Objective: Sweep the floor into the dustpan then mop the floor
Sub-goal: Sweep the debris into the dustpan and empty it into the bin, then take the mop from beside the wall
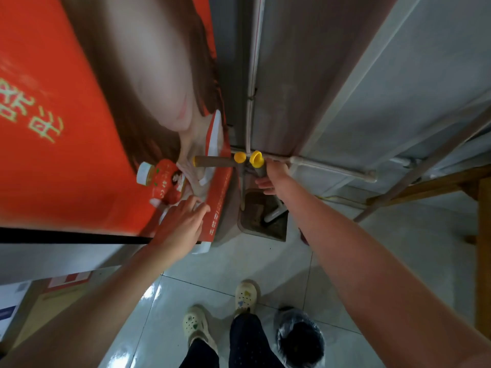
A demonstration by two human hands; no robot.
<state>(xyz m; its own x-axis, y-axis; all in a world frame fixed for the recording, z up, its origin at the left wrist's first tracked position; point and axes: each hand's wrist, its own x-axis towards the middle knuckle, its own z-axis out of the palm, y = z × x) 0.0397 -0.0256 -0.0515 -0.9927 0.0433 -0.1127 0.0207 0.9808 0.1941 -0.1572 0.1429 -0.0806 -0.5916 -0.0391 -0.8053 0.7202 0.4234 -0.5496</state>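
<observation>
1. My right hand (273,179) was curled round a grey-brown handle (259,171), just below its yellow cap (257,158), in the corner by the wall pipes (332,166).
2. I could not tell whether it was the broom's or the mop's; its lower end was hidden.
3. A second capped handle (215,162) leaned across the red banner (53,168), with a third cap (239,157) between the two.
4. My left hand (180,224) pressed the banner's edge with straight fingers, holding nothing.
5. A brown open container (255,216) sat on the floor tiles (265,266) below the handles, and a bag-lined bin (300,338) stood beside my right foot.
</observation>
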